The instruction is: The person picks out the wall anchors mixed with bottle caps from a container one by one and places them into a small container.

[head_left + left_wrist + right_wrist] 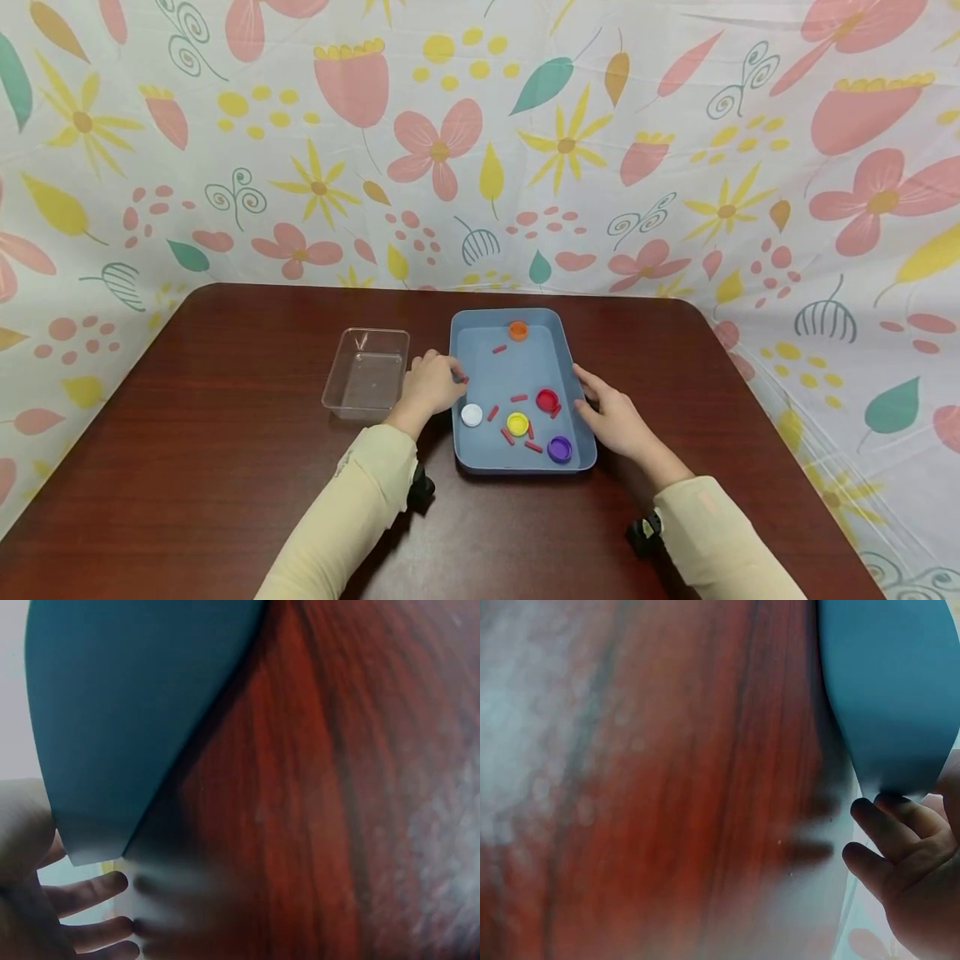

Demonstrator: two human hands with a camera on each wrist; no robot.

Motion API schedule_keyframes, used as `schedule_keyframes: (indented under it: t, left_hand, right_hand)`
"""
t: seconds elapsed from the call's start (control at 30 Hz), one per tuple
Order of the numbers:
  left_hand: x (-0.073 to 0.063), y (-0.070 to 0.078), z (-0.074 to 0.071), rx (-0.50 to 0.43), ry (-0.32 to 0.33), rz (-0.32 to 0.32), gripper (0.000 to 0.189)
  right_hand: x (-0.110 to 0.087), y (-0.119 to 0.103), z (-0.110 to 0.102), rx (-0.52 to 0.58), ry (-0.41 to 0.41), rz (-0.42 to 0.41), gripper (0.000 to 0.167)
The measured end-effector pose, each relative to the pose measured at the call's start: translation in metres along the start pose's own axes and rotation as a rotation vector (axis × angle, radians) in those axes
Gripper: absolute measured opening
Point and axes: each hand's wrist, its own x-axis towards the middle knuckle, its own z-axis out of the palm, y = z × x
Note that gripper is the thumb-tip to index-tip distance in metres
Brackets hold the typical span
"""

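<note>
A blue tray [498, 387] lies between the hands, holding several small red sticks [519, 398] and several round caps: orange [518, 331], red [547, 400], white [472, 415], yellow [517, 424] and purple [559, 450]. Over the tray's left rim, my left hand [431, 385] pinches one red stick between thumb and forefinger. Its other fingers [88, 893] show beyond the tray wall in the left wrist view. My right hand [613, 417] holds the tray's right rim, thumb and forefinger at the edge. In the right wrist view its fingertips [864, 810] are against the outer wall [892, 697].
A transparent plastic box [367, 375] stands left of the tray, close beside my left hand. The dark wooden table [187, 467] runs back to a flower-patterned cloth [465, 150] hanging behind it and along the sides.
</note>
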Motion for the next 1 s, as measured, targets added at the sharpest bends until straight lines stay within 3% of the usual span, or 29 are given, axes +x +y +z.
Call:
schedule_keyframes:
  t: [0.27, 0.63, 1.0]
  left_hand:
    - [0.0012, -0.0064, 0.0046, -0.102, 0.075, -0.003, 0.01]
    - [0.0023, -0.0065, 0.0044, -0.118, 0.067, -0.054, 0.013]
    - [0.0034, -0.0068, 0.0037, -0.125, 0.045, -0.064, 0.011]
  right_hand:
    - [0.0019, 0.0001, -0.0004, -0.008, 0.006, -0.002, 0.059]
    - [0.0023, 0.0012, -0.0008, -0.006, -0.002, 0.0, 0.059]
    - [0.0024, 0.0018, -0.0008, -0.014, 0.011, -0.003, 0.059]
